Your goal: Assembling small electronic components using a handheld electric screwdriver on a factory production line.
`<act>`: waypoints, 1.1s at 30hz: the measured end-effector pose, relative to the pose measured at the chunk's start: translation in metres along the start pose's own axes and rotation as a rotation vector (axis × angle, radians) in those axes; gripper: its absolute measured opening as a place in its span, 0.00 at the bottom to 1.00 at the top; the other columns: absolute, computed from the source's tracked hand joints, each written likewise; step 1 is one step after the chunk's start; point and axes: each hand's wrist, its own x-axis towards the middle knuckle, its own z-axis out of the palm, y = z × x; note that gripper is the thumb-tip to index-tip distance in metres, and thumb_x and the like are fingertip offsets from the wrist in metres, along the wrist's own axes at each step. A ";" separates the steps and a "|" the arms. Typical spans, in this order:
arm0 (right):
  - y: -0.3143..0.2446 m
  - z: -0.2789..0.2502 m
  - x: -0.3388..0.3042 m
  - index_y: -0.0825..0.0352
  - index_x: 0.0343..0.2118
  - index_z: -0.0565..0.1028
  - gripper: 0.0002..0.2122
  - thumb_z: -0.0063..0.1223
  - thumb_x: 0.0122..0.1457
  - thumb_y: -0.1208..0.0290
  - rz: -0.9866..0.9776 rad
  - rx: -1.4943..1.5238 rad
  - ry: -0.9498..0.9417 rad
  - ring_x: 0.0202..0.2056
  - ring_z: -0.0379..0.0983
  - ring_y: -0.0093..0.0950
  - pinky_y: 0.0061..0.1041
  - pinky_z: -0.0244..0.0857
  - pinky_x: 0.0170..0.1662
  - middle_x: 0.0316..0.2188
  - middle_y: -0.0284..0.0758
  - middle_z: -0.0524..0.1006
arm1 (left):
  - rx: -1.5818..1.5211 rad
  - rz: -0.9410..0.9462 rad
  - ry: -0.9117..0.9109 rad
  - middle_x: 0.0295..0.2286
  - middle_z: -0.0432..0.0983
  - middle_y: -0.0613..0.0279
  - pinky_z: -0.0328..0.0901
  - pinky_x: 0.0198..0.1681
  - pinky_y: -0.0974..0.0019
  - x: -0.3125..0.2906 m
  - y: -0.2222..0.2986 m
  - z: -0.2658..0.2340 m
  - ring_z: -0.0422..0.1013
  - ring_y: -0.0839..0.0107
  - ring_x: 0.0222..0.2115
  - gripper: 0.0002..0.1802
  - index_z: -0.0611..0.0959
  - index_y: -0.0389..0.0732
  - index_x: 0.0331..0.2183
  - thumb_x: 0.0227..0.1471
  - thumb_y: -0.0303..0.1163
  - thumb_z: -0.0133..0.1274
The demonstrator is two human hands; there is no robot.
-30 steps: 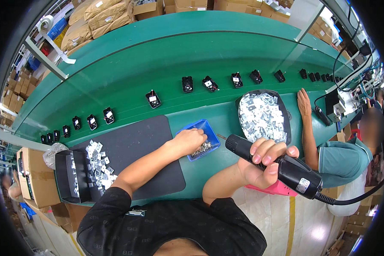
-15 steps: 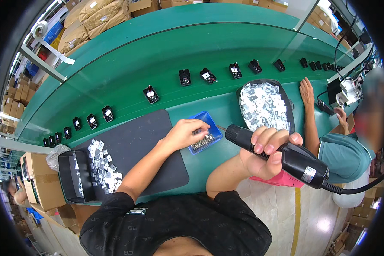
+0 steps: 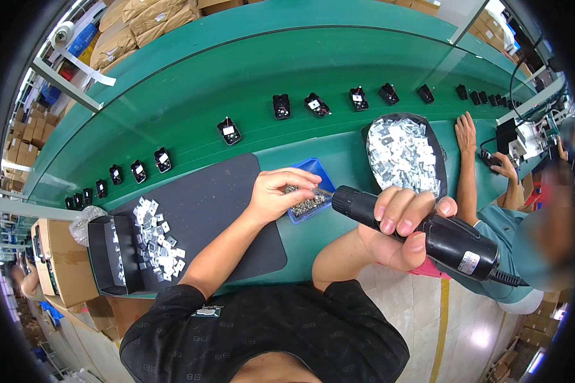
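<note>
Factory assembly line: green conveyor belt (image 3: 249,70) carrying black parts (image 3: 282,106); probably cardboard cartons (image 3: 148,18) at 11 o'clock.

Left hand (image 3: 280,193): now curled over the screws in the blue tray (image 3: 310,191), fingertips pinching down.
Screwdriver (image 3: 421,231): tip brought close beside that hand.
Black parts (image 3: 229,131): shifted along the belt.

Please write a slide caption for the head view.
Left hand picks screws from blue tray; right hand holds electric screwdriver.
</note>
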 end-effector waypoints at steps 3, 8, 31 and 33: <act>-0.001 -0.001 0.001 0.66 0.44 0.58 0.19 0.51 0.49 0.74 0.007 0.008 0.002 0.19 0.66 0.25 0.24 0.63 0.22 0.21 0.33 0.68 | -0.043 -0.011 0.053 0.28 0.78 0.52 0.71 0.34 0.69 -0.004 0.001 0.002 0.76 0.67 0.30 0.07 0.81 0.33 0.27 0.39 0.16 0.58; -0.005 -0.003 0.005 0.65 0.46 0.59 0.18 0.48 0.53 0.71 0.065 0.006 -0.114 0.20 0.63 0.22 0.22 0.59 0.26 0.23 0.31 0.66 | -0.142 -0.020 0.096 0.28 0.78 0.51 0.72 0.35 0.68 -0.005 0.006 0.008 0.76 0.65 0.30 0.08 0.80 0.32 0.28 0.40 0.14 0.56; -0.007 -0.013 0.012 0.64 0.47 0.59 0.19 0.48 0.53 0.70 0.099 0.069 -0.147 0.21 0.63 0.21 0.22 0.59 0.26 0.23 0.30 0.67 | 0.005 0.115 0.045 0.27 0.78 0.50 0.72 0.32 0.68 0.003 0.013 0.015 0.76 0.65 0.28 0.08 0.80 0.30 0.29 0.40 0.15 0.56; -0.007 -0.013 0.013 0.64 0.47 0.59 0.19 0.48 0.53 0.70 0.115 0.081 -0.147 0.20 0.63 0.21 0.22 0.59 0.26 0.23 0.30 0.67 | 0.120 0.169 0.007 0.27 0.78 0.52 0.72 0.32 0.68 0.009 0.025 0.018 0.76 0.66 0.28 0.09 0.80 0.31 0.29 0.39 0.17 0.57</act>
